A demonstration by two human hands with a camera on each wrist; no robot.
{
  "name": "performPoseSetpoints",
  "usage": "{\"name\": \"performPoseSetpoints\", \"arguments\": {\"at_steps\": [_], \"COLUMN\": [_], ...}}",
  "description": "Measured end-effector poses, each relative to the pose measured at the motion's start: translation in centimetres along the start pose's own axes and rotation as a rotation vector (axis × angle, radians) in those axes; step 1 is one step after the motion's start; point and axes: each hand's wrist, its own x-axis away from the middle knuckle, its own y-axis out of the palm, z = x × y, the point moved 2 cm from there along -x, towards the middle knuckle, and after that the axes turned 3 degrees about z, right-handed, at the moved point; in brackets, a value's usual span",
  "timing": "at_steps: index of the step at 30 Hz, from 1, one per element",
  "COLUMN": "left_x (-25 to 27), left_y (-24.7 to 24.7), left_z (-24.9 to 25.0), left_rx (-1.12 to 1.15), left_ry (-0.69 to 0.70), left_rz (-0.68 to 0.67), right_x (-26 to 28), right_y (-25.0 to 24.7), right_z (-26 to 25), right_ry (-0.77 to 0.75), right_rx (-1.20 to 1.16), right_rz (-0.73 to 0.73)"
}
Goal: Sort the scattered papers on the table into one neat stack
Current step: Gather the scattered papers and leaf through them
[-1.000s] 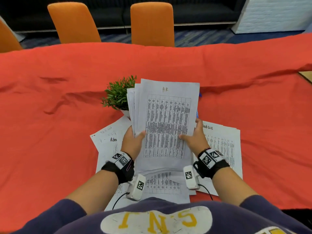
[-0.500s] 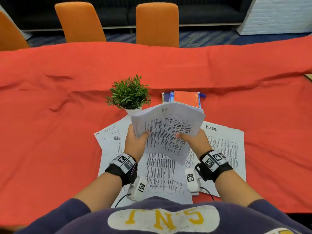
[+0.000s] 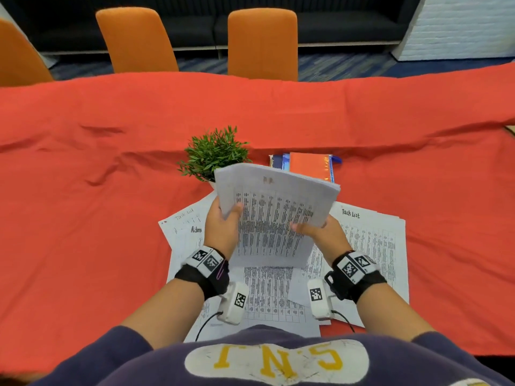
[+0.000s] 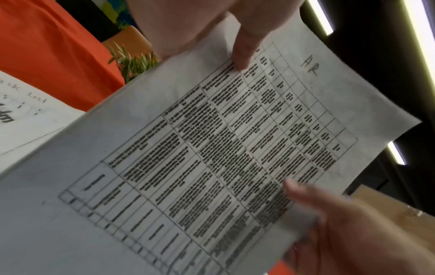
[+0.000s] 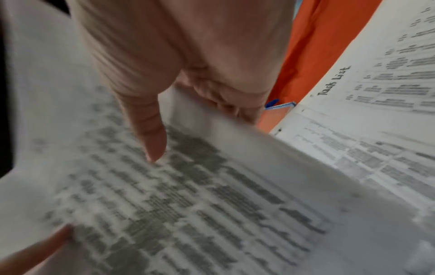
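A bundle of printed sheets (image 3: pixel 271 215), its top page headed "HR" (image 4: pixel 235 148), is held tilted above the table, lower edge down near the papers below. My left hand (image 3: pixel 223 227) grips its left edge with the thumb on the front. My right hand (image 3: pixel 317 232) grips the right edge, thumb (image 5: pixel 150 137) on the print and fingers behind. Under and around the bundle, loose sheets lie scattered on the red cloth: "Task List" pages (image 3: pixel 373 246) at right, an "Adm" sheet (image 3: pixel 184 227) at left, a table page (image 3: pixel 267 296) near my body.
A small potted green plant (image 3: pixel 214 154) stands just beyond the papers. An orange notebook on blue books (image 3: pixel 309 165) lies to its right. The red tablecloth (image 3: pixel 83 190) is wrinkled. Orange chairs (image 3: pixel 262 43) line the far edge.
The bundle has tipped from upright and high to lower and tilted away, uncovering the plant and the orange notebook. Both hands keep their grip on its sides.
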Motion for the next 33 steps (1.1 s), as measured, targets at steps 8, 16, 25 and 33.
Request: {"name": "performPoseSetpoints", "arguments": {"at_steps": [8, 16, 25, 33], "left_x": [-2.9, -1.6, -3.3, -0.8], "left_y": [-2.3, -0.8, -7.1, -7.1], "left_z": [2.9, 1.6, -0.7, -4.4], "left_rx": [0.346, 0.556, 0.003, -0.076], "left_ry": [-0.003, -0.25, -0.094, -0.158], "left_rz": [0.053, 0.022, -0.031, -0.006], "right_x": [0.0, 0.9, 0.3, 1.2], "right_y": [-3.1, -0.4, -5.9, -4.4], "right_z": [3.2, 0.6, 0.7, 2.0], "right_ry": [0.18, 0.191, 0.005, 0.042], "right_rx": [-0.287, -0.686, -0.261, -0.064], "right_rz": [-0.009, -0.018, 0.091, 0.027]}}
